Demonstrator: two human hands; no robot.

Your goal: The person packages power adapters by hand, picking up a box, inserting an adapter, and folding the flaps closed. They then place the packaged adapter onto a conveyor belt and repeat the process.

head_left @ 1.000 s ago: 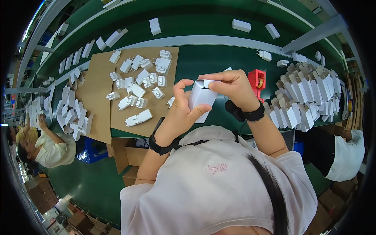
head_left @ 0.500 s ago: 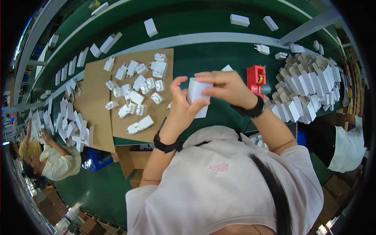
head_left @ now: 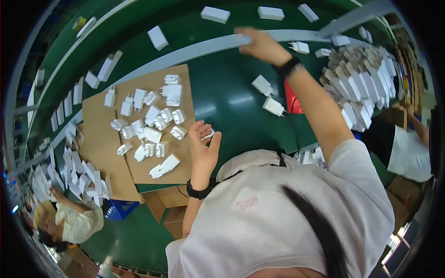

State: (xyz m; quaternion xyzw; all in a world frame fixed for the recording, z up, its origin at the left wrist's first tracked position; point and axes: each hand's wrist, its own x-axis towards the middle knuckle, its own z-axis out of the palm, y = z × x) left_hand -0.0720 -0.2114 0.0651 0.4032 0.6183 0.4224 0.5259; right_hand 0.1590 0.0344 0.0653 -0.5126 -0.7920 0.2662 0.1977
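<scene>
My left hand is at the right edge of the brown cardboard sheet, fingers curled toward the thumb around a white plug charger that is mostly hidden. Stretched over the grey rail at the far side of the table, my right hand looks empty; its thumb and fingers are apart, a little smeared by motion. Just beyond it a closed white box lies on the green belt. Several white plug chargers are scattered on the cardboard.
Two more chargers lie beside a red tape dispenser, partly covered by my right forearm. Open white boxes are stacked at right and heaped at left. More boxes sit along the belt. Co-workers are at both sides.
Both hands were together on a white box; now they are apart. My right hand has moved far forward, and another box lies on the belt. The view has shifted and turned.
</scene>
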